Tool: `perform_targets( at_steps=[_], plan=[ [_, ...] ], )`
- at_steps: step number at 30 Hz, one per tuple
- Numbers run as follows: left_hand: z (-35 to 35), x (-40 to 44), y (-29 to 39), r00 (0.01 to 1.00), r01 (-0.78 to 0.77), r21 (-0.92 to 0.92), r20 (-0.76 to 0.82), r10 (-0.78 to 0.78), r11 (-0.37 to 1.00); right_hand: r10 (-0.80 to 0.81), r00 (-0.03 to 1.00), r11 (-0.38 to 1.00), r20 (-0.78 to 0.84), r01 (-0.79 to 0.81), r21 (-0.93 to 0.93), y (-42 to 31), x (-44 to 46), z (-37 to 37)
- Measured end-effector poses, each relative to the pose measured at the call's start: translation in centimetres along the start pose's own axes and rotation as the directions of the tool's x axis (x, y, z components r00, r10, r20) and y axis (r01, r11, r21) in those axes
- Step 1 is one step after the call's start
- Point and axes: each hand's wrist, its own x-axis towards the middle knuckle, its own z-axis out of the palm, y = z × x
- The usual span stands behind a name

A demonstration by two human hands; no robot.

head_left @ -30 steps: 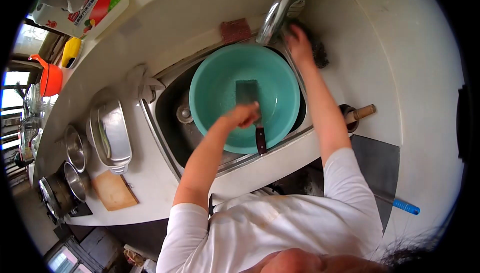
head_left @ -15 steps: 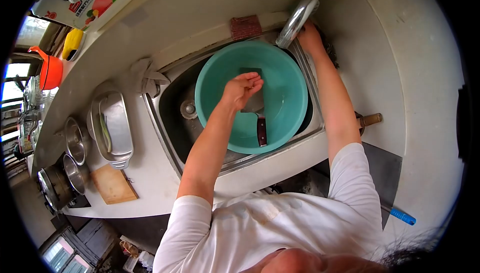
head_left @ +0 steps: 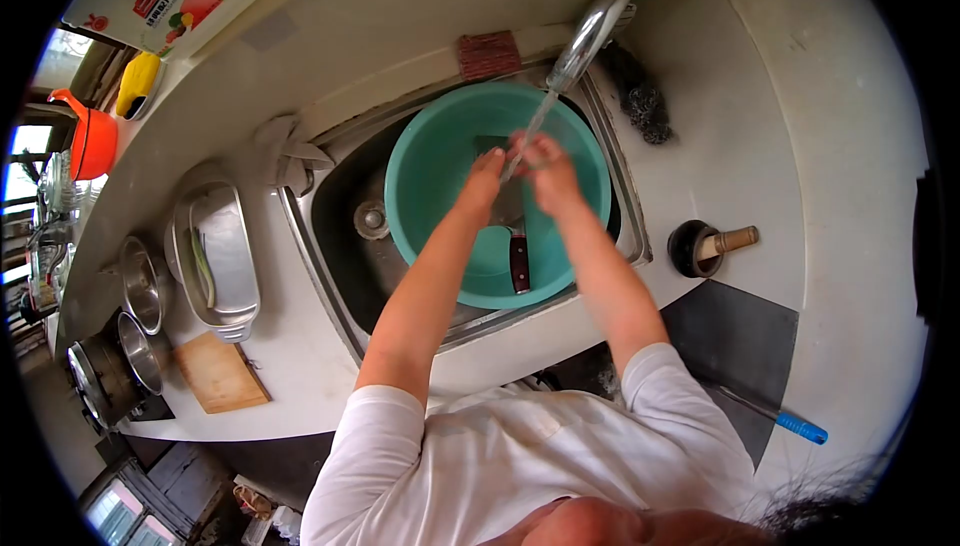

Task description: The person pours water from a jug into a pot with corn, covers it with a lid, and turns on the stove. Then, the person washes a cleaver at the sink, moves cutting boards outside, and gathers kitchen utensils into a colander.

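Both my hands are over a teal plastic basin (head_left: pixel 398 186) in the sink, where a stream of water (head_left: pixel 538 126) runs from the faucet (head_left: pixel 592 38). My left hand (head_left: pixel 484 186), at the stream's left, has its fingers stretched out and holds nothing visible. Just across the stream is my right hand (head_left: pixel 551 172), fingers apart and slightly blurred, also without a visible object. Beneath them in the basin lies a cleaver with a dark red handle (head_left: pixel 519 264); the hands partly cover its blade.
A metal sink (head_left: pixel 352 291) surrounds the basin. At right are a dark scrubber (head_left: pixel 645 106), a mortar with a wooden pestle (head_left: pixel 690 249) and a blue-handled tool (head_left: pixel 802 429). Left are a metal tray (head_left: pixel 236 246), steel bowls (head_left: pixel 142 281) and a wooden board (head_left: pixel 215 376).
My right hand has left the faucet area and come down into the basin beside my left hand. Water now flows from the faucet. The left hand has moved slightly lower.
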Motion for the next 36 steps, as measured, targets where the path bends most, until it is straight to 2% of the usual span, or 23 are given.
perform_targets(
  at_steps=[1,2,4,9,10,11,12,13,14,16,18,19,20,23,25,26,28,31,32,33,34,35,36],
  plan=[
    [0.1,-1.2,0.6,1.000,0.002,0.002,0.001,-0.002,1.000,0.155,0.979,0.942,0.133,-0.187,0.280,1.2,-0.8,1.0],
    [0.3,-3.2,2.2,0.999,0.029,-0.065,-0.012,-0.030,0.997,0.156,0.979,0.941,0.134,-0.188,0.281,1.5,-0.7,1.8],
    [-0.3,-4.3,3.0,0.998,0.057,-0.130,-0.034,-0.062,0.990,0.195,0.958,0.763,0.211,-0.283,0.581,1.8,-0.7,3.2],
    [-0.1,-4.8,4.0,0.984,0.001,-0.643,0.136,0.113,0.766,0.209,0.898,0.831,0.387,-0.372,0.413,0.6,-0.2,4.3],
    [0.9,-5.5,4.8,0.984,-0.001,-0.644,0.136,0.116,0.765,0.101,0.980,0.993,0.171,-0.111,0.047,-0.4,-0.5,4.9],
    [2.3,-6.7,5.8,0.994,-0.004,-0.617,0.082,0.070,0.787,-0.099,0.995,0.921,0.015,0.097,-0.376,-0.9,-0.8,5.3],
    [3.1,-7.4,6.2,0.999,-0.005,-0.590,0.026,0.025,0.807,-0.097,0.995,0.920,0.017,0.097,-0.379,-0.3,-0.7,4.4],
    [3.2,-7.0,5.7,0.999,-0.007,-0.592,0.026,0.028,0.806,-0.294,0.953,0.793,0.069,0.283,-0.539,1.0,-0.3,2.3],
    [3.0,-6.0,4.6,0.997,-0.060,-0.388,0.023,0.074,0.920,-0.463,0.873,0.602,0.154,0.438,-0.667,2.4,-0.1,0.5],
    [2.9,-4.7,2.3,0.957,-0.287,0.005,-0.041,0.287,0.958,-0.479,0.873,0.516,0.091,0.365,-0.775,6.3,-1.8,-2.1],
    [2.1,-4.8,2.7,0.977,-0.207,-0.023,-0.058,0.206,0.978,-0.503,0.864,0.427,0.022,0.270,-0.863,7.2,-4.8,-2.5],
    [1.6,-5.0,2.8,0.990,-0.121,-0.052,-0.074,0.117,0.991,-0.062,0.995,0.788,-0.080,-0.001,-0.616,6.1,-6.6,-1.8],
    [1.1,-5.4,2.9,0.991,-0.116,-0.053,-0.072,0.112,0.992,0.398,0.917,0.881,-0.002,-0.383,-0.279,5.6,-7.8,-1.4],
    [-0.5,-6.1,3.5,0.995,-0.088,-0.208,-0.065,0.076,0.974,0.390,0.916,0.919,0.091,-0.382,-0.095,5.6,-8.4,-1.1],
    [-1.7,-7.1,2.4,0.909,-0.395,0.132,-0.085,0.407,0.909,0.359,0.926,0.933,0.116,-0.357,-0.032,4.3,-8.5,-0.5],
    [-1.9,-7.6,1.9,0.909,-0.395,0.138,-0.084,0.409,0.908,0.327,0.936,0.943,0.131,-0.333,0.028,3.1,-8.7,0.0],
    [-2.3,-8.8,0.9,0.929,-0.344,0.449,0.033,0.369,0.825,0.268,0.959,0.959,0.096,-0.275,0.063,0.4,-9.6,1.5],
    [-0.6,-8.9,0.0,0.924,-0.310,0.574,-0.008,0.383,0.758,0.163,0.980,0.984,0.114,-0.170,0.053,1.3,-9.2,1.8],
    [-0.5,-8.3,0.3,0.967,-0.254,0.394,0.079,0.243,0.883,-0.028,0.997,0.981,0.076,0.042,-0.190,2.3,-9.3,2.0],
    [-0.5,-8.2,0.3,0.966,-0.259,0.390,0.080,0.247,0.884,-0.221,0.972,0.874,0.084,0.236,-0.425,3.2,-9.6,1.9],
    [-0.2,-9.3,1.6,0.996,-0.088,0.142,0.035,0.083,0.986,-0.104,0.986,0.784,0.127,0.160,-0.600,0.1,-11.1,2.9],
    [-0.1,-10.0,2.6,0.995,0.093,-0.120,0.037,-0.089,0.988,-0.107,0.986,0.780,0.127,0.163,-0.604,-0.4,-11.2,2.9],
    [-0.5,-10.4,2.9,0.997,0.063,-0.263,-0.023,-0.071,0.963,-0.078,0.976,0.766,0.202,0.188,-0.615,-0.7,-11.3,2.8]
  ],
)
